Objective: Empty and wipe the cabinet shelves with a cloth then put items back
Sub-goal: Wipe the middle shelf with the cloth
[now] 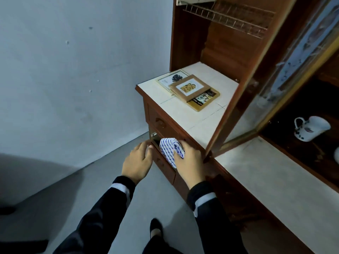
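Grey-walled room, tiled cabinet top (205, 116) under frames (190, 88); right hand (190, 162) around checked cloth (169, 149), left hand (136, 162) slack, perhaps at drawer (164, 165).

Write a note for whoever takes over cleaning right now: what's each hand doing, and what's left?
Left hand: open, fingertips at the edge of the low drawer opening.
Right hand: holds the checked cloth at that opening.
Three picture frames lie stacked on the tiled top; a mug is in the right cabinet.
Done: frames seem out.
Left: wipe, empty the mug's shelf, put things back.
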Demonstrator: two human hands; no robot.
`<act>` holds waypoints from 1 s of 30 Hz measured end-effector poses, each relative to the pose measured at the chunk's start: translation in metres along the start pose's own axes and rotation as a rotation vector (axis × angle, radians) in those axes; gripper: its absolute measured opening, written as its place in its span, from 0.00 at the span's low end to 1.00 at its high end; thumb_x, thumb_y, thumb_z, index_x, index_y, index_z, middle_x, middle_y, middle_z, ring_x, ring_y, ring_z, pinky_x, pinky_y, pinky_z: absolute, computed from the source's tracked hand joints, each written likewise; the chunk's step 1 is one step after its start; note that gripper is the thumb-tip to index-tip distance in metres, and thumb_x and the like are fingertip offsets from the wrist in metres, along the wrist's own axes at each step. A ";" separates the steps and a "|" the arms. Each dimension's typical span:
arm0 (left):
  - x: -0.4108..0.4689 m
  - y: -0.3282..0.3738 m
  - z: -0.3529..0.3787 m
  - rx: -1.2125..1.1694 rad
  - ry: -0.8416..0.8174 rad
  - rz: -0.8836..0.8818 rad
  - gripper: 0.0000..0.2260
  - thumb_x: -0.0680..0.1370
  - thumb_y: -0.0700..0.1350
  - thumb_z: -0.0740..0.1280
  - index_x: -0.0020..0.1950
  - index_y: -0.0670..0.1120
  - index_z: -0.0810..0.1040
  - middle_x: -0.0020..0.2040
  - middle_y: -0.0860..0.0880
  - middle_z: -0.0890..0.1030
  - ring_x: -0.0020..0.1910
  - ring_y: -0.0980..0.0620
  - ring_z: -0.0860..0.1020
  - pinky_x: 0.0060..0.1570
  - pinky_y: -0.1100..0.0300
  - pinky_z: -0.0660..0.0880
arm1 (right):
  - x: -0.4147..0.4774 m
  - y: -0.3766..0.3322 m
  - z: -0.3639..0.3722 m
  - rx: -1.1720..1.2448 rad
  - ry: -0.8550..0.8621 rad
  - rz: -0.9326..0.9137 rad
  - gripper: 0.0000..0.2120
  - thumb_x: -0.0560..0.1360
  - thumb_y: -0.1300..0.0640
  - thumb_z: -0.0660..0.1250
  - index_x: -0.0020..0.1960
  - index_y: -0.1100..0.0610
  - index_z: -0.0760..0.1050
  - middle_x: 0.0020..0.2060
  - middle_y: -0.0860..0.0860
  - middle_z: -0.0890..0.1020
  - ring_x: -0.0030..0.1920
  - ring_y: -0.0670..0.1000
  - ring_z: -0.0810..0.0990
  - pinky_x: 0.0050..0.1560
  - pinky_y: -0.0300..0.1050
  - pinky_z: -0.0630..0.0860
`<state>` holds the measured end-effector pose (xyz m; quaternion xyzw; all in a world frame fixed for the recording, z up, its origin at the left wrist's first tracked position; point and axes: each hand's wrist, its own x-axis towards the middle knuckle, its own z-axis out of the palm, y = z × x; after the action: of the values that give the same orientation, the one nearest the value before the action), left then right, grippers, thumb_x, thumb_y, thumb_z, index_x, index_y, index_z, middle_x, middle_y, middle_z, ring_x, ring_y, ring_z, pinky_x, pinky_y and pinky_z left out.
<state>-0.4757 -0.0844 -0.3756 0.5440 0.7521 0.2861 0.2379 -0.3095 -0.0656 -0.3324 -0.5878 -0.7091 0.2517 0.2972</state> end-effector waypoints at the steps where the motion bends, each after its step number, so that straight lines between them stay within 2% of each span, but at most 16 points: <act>1: 0.015 0.001 -0.003 -0.013 0.002 0.012 0.17 0.84 0.55 0.53 0.67 0.50 0.73 0.66 0.47 0.77 0.65 0.43 0.73 0.61 0.48 0.71 | 0.014 -0.003 0.004 -0.020 0.006 0.003 0.14 0.75 0.62 0.67 0.60 0.56 0.78 0.51 0.55 0.84 0.51 0.56 0.82 0.49 0.37 0.72; 4: 0.054 0.001 -0.012 -0.053 0.003 0.049 0.23 0.80 0.59 0.50 0.68 0.53 0.73 0.67 0.49 0.77 0.66 0.45 0.73 0.63 0.49 0.71 | 0.053 -0.010 0.012 -0.022 0.009 0.026 0.14 0.75 0.62 0.65 0.61 0.56 0.77 0.52 0.55 0.84 0.52 0.56 0.81 0.49 0.40 0.72; 7: 0.093 0.000 -0.016 -0.073 -0.001 0.070 0.25 0.79 0.60 0.49 0.68 0.53 0.73 0.67 0.50 0.77 0.67 0.47 0.73 0.64 0.51 0.70 | 0.089 -0.013 0.019 0.003 0.021 0.049 0.16 0.76 0.62 0.65 0.63 0.57 0.77 0.54 0.55 0.83 0.54 0.55 0.81 0.54 0.40 0.75; 12: 0.148 0.000 -0.015 -0.098 -0.036 0.133 0.22 0.81 0.58 0.50 0.68 0.53 0.74 0.67 0.52 0.77 0.66 0.50 0.73 0.63 0.55 0.70 | 0.129 -0.017 0.032 0.011 0.108 0.082 0.14 0.75 0.63 0.67 0.60 0.58 0.78 0.53 0.54 0.84 0.52 0.54 0.83 0.53 0.42 0.78; 16: 0.203 0.002 -0.008 -0.107 -0.080 0.192 0.15 0.85 0.51 0.54 0.67 0.52 0.75 0.65 0.51 0.77 0.65 0.50 0.74 0.57 0.61 0.67 | 0.161 -0.014 0.046 0.039 0.183 0.116 0.16 0.74 0.64 0.68 0.62 0.59 0.78 0.53 0.54 0.84 0.52 0.52 0.82 0.53 0.39 0.76; 18: 0.221 0.008 -0.006 -0.083 -0.111 0.214 0.15 0.85 0.50 0.54 0.68 0.52 0.75 0.64 0.50 0.77 0.64 0.49 0.74 0.55 0.61 0.66 | 0.174 -0.015 0.046 0.045 0.226 0.141 0.16 0.74 0.64 0.68 0.61 0.58 0.78 0.54 0.54 0.83 0.53 0.52 0.82 0.53 0.40 0.77; 21: 0.260 0.018 0.001 -0.062 -0.200 0.311 0.19 0.85 0.54 0.51 0.70 0.51 0.73 0.67 0.49 0.76 0.66 0.48 0.73 0.62 0.57 0.69 | 0.201 -0.011 0.048 0.038 0.323 0.213 0.15 0.74 0.62 0.69 0.61 0.58 0.78 0.54 0.54 0.83 0.53 0.53 0.82 0.54 0.47 0.80; 23: 0.285 0.027 0.004 -0.042 -0.252 0.373 0.22 0.84 0.56 0.49 0.71 0.50 0.73 0.70 0.49 0.75 0.69 0.48 0.71 0.67 0.53 0.68 | 0.216 -0.009 0.048 0.026 0.373 0.270 0.14 0.75 0.61 0.69 0.60 0.58 0.79 0.53 0.54 0.84 0.51 0.53 0.82 0.52 0.46 0.80; 26: 0.320 0.045 0.008 -0.003 -0.327 0.479 0.22 0.83 0.55 0.49 0.71 0.49 0.72 0.71 0.49 0.74 0.70 0.48 0.70 0.69 0.54 0.67 | 0.238 -0.010 0.048 0.042 0.473 0.350 0.12 0.74 0.63 0.68 0.58 0.58 0.80 0.51 0.54 0.84 0.49 0.51 0.82 0.48 0.38 0.78; 29: 0.340 0.063 0.014 0.021 -0.354 0.596 0.25 0.80 0.55 0.50 0.68 0.46 0.76 0.68 0.47 0.76 0.66 0.45 0.74 0.64 0.55 0.69 | 0.251 -0.009 0.045 0.028 0.595 0.368 0.13 0.74 0.65 0.69 0.58 0.60 0.80 0.52 0.55 0.84 0.47 0.46 0.79 0.45 0.21 0.68; 30: 0.345 0.067 0.016 0.021 -0.361 0.634 0.25 0.79 0.55 0.49 0.67 0.46 0.77 0.67 0.46 0.77 0.65 0.44 0.75 0.63 0.53 0.71 | 0.254 -0.009 0.044 0.013 0.637 0.372 0.13 0.73 0.66 0.69 0.57 0.60 0.81 0.51 0.56 0.84 0.46 0.46 0.78 0.45 0.18 0.66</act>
<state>-0.5208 0.2641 -0.3574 0.7942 0.4949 0.2371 0.2609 -0.3808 0.1824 -0.3254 -0.7537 -0.4603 0.1100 0.4560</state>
